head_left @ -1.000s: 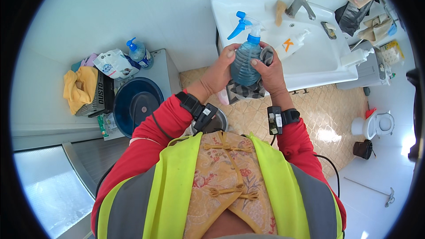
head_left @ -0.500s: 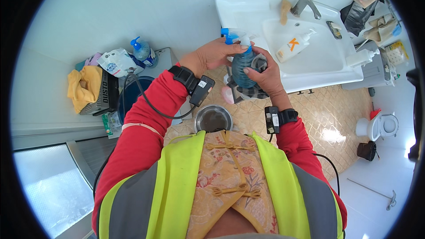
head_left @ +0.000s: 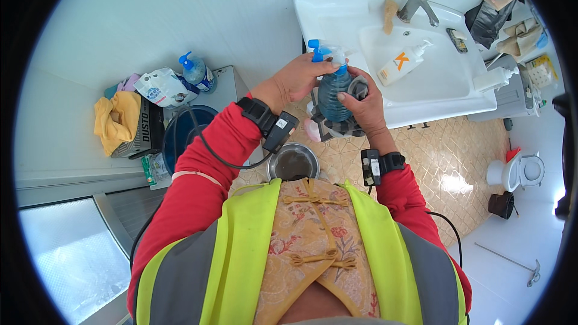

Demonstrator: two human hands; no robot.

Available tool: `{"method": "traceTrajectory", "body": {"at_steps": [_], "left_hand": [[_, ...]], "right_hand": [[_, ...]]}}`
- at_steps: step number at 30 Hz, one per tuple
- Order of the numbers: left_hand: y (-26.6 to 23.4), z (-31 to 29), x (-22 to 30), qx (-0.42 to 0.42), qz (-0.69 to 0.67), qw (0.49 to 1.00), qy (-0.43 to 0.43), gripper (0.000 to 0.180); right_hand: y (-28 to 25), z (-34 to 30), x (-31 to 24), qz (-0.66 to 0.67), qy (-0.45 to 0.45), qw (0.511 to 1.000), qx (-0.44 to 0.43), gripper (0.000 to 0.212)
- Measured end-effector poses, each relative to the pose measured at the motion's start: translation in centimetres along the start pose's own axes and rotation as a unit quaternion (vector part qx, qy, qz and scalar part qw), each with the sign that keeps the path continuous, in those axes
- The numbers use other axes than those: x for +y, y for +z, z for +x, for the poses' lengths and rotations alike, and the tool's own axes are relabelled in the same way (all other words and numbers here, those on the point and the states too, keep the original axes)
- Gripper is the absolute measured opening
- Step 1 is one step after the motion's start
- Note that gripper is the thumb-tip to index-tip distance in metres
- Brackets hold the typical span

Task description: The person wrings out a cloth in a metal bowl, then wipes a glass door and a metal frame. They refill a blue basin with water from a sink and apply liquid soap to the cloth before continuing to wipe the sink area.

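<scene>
A ribbed, see-through blue pump bottle point(head_left: 333, 97) is held upright in front of me, beside the left end of the sink. My right hand point(head_left: 366, 107) is wrapped round its body, with the thumb across the front and a dark grey checked cloth point(head_left: 359, 88) between the palm and the bottle. At the bottle's neck, my left hand point(head_left: 296, 79) is closed on the top, its thumb lying by the collar. A blue nozzle point(head_left: 315, 48) and a clear, whitish part stick up above the left thumb. The left fingertips are hidden behind the bottle.
In the white sink point(head_left: 442, 81) lies a white pump bottle point(head_left: 401, 65), near the tap point(head_left: 416, 6). A metal basin point(head_left: 293, 162) stands on the floor below my hands. To the left are a blue bucket point(head_left: 174, 138), another blue pump bottle point(head_left: 197, 72) and a yellow cloth point(head_left: 116, 121).
The top of the bottle has shifted slightly right, with my left hand following it. Both hands keep their hold.
</scene>
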State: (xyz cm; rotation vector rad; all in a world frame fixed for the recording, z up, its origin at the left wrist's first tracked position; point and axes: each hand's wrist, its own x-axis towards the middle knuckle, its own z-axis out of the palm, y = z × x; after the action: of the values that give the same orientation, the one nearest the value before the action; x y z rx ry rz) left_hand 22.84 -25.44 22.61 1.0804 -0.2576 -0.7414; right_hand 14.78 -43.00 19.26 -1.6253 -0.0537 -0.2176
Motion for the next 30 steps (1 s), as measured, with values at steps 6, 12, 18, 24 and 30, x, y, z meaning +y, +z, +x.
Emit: {"method": "traceTrajectory", "body": {"at_steps": [6,12,18,24,30], "left_hand": [[1.3,0.0,-0.5,0.205,0.285,0.931,0.098,0.057],[3.4,-0.5,-3.0,0.305,0.332,0.880,0.151,0.084],[0.5,1.9,-2.6,0.257,0.146,0.951,0.089,0.078],[-1.8,2.1,-2.6,0.172,0.243,0.950,0.097,0.064],[-1.2,-0.4,-1.2,0.000,0.321,0.947,0.004,0.063]], "right_hand": [[1.7,-0.7,-0.1,-0.083,0.006,0.992,0.099,0.063],[4.4,-1.5,0.6,-0.230,-0.090,0.958,0.146,0.071],[4.1,-2.2,1.5,-0.325,-0.231,0.914,0.073,0.053],[-0.2,-0.6,1.3,0.045,0.027,0.986,0.159,0.047],[-2.7,1.6,2.3,0.292,0.147,0.917,0.228,0.049]]}}
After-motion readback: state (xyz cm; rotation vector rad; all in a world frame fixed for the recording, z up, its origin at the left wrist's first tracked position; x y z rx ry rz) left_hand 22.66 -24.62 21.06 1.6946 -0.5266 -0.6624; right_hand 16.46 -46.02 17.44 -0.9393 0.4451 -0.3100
